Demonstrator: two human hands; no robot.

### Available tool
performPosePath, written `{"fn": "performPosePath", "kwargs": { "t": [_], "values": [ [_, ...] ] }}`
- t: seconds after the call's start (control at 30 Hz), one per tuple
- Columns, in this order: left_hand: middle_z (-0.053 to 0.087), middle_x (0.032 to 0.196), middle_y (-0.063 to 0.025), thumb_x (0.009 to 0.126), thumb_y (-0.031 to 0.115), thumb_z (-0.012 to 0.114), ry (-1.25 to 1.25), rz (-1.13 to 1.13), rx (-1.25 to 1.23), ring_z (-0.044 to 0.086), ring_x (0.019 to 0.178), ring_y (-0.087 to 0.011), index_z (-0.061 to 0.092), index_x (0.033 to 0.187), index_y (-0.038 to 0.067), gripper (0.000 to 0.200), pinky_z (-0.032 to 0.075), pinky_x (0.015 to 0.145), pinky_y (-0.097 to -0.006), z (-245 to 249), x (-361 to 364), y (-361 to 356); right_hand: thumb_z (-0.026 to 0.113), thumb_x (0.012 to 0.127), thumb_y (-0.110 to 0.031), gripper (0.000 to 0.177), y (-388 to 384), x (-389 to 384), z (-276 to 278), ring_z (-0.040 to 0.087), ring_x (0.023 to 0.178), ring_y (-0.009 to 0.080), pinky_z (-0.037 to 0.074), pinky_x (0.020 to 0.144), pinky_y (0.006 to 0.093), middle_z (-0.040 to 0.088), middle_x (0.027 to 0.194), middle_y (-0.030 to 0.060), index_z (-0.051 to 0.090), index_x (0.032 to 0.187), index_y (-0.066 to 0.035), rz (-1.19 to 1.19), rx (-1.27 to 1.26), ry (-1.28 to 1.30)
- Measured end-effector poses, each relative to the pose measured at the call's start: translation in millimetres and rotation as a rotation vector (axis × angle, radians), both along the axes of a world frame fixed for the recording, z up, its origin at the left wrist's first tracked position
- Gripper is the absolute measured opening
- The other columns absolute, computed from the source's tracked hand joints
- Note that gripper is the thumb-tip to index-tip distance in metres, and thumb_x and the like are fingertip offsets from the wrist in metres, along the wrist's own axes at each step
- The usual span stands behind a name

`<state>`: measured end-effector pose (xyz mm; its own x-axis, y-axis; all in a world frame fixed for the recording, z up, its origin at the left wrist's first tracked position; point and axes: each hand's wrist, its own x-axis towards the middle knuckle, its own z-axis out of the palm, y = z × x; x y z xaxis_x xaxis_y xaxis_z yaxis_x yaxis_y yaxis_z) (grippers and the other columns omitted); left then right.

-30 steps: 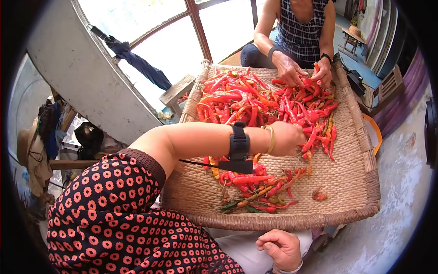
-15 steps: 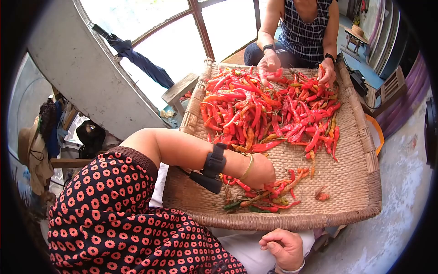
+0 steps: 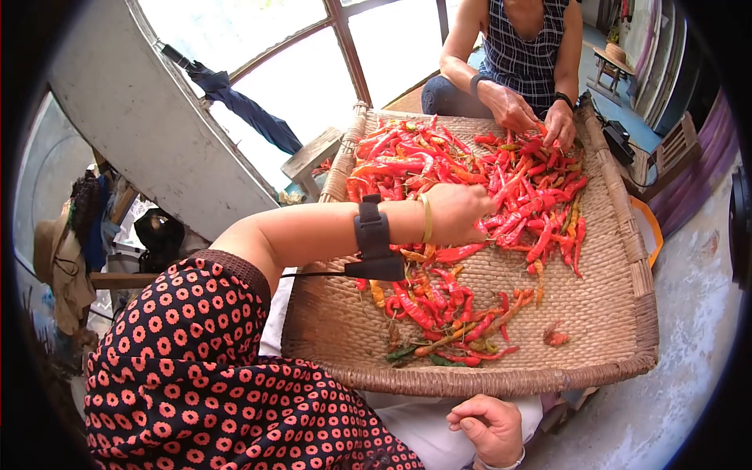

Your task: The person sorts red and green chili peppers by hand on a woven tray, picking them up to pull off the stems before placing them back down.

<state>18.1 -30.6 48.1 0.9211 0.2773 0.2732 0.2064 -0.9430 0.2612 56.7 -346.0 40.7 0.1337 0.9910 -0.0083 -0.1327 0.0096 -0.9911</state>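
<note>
A wide woven tray [image 3: 611,313] lies in front of me. Its far half carries a big heap of red chilies [image 3: 407,168]. A smaller pile of red, orange and green chilies [image 3: 442,321] lies near the front rim. My left hand [image 3: 458,210] reaches across to the heap's near edge, fingers curled down onto chilies there. The wrist wears a black band [image 3: 372,235] and a gold bangle. My right hand [image 3: 487,425] rests on my lap below the tray, loosely closed, with nothing in it. Across the tray another person's two hands [image 3: 509,110] pick at the heap's far side.
A folded dark umbrella [image 3: 235,90] leans by the window at upper left. An orange rim [image 3: 650,227] shows beside the tray's right edge. A small wooden stool [image 3: 607,63] stands at the far right. Clothes and a hat [image 3: 51,251] hang at left.
My left hand went from the big heap to the small near pile, then back up to the heap's edge. The other person's hands shifted along the far side. My right hand stayed.
</note>
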Motion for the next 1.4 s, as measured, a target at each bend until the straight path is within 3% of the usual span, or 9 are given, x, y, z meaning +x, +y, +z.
{"fn": "performPosePath", "kwargs": {
  "t": [0.07,0.27,0.43,0.57,0.8,0.97,1.1,1.17,1.4],
  "values": [
    [0.054,0.094,-0.0099,0.069,0.030,0.067,0.372,-0.189,0.154,0.054,0.088,-0.0283,0.052,0.108,0.007,0.047,0.047,0.072,-0.0390,-7,-18,-10,0.054,0.079,0.002,0.010,0,0,0,0.055,0.063,0.0111,0.044,0.058,0.0213,0.059,0.075,0.0072,0.060,0.086,0.004,0.002,0.001,0.004],
    [0.056,0.092,-0.0060,0.068,0.033,0.068,0.587,-0.212,0.240,0.053,0.092,-0.0253,0.055,0.104,0.007,0.047,0.045,0.075,-0.0366,-33,-33,-14,0.053,0.079,0.001,0.010,2,0,-1,0.055,0.065,0.0111,0.045,0.059,0.0211,0.059,0.076,0.0072,0.060,0.087,0.004,0.015,-0.009,0.009],
    [0.058,0.081,-0.0069,0.069,0.015,0.059,0.426,-0.354,0.084,0.057,0.083,-0.0262,0.060,0.086,0.010,0.018,0.047,0.070,-0.0377,-52,-30,-23,0.053,0.080,0.000,0.011,0,-1,-1,0.056,0.066,0.0109,0.046,0.060,0.0210,0.059,0.077,0.0071,0.060,0.088,0.003,0.006,-0.046,0.039],
    [0.057,0.071,-0.0102,0.070,0.014,0.058,0.421,-0.514,-0.188,0.057,0.072,-0.0291,0.059,0.076,0.008,0.008,0.046,0.063,-0.0395,-48,-29,-27,0.053,0.080,-0.001,0.012,1,-1,-1,0.056,0.066,0.0107,0.047,0.060,0.0207,0.059,0.077,0.0069,0.060,0.088,0.003,0.006,-0.058,0.032],
    [0.057,0.075,-0.0084,0.073,0.017,0.058,0.321,-0.533,-0.292,0.058,0.074,-0.0277,0.059,0.078,0.009,0.010,0.046,0.063,-0.0391,-53,-27,-25,0.055,0.081,-0.002,0.011,0,-1,-3,0.056,0.066,0.0106,0.047,0.060,0.0205,0.059,0.078,0.0068,0.060,0.089,0.003,0.004,-0.058,0.056],
    [0.058,0.082,-0.0089,0.075,0.028,0.059,0.428,-0.344,-0.096,0.059,0.074,-0.0286,0.057,0.085,0.009,0.022,0.048,0.060,-0.0404,-36,-24,-40,0.055,0.081,-0.003,0.011,0,0,-3,0.056,0.066,0.0105,0.047,0.059,0.0205,0.059,0.079,0.0068,0.060,0.089,0.003,0.008,-0.053,0.046],
    [0.059,0.079,-0.0101,0.072,0.029,0.062,0.469,-0.370,-0.030,0.060,0.075,-0.0298,0.057,0.085,0.008,0.024,0.048,0.059,-0.0413,-40,-19,-50,0.055,0.081,-0.002,0.011,0,-1,-4,0.056,0.066,0.0104,0.046,0.060,0.0203,0.059,0.079,0.0067,0.060,0.090,0.003,0.006,-0.051,0.049],
    [0.060,0.077,-0.0095,0.069,0.026,0.064,0.657,-0.343,-0.068,0.060,0.073,-0.0295,0.058,0.083,0.009,0.023,0.047,0.060,-0.0408,-36,-15,-53,0.055,0.081,-0.002,0.011,0,0,-4,0.056,0.066,0.0104,0.046,0.060,0.0203,0.059,0.079,0.0067,0.060,0.090,0.003,-0.004,-0.045,0.059],
    [0.060,0.069,-0.0089,0.064,0.018,0.063,0.548,-0.377,-0.348,0.059,0.067,-0.0282,0.059,0.073,0.009,0.014,0.045,0.059,-0.0383,-28,-10,-27,0.055,0.080,-0.002,0.012,0,0,-2,0.057,0.067,0.0108,0.047,0.061,0.0210,0.060,0.080,0.0069,0.060,0.090,0.003,0.005,-0.053,0.057]
  ]
}}
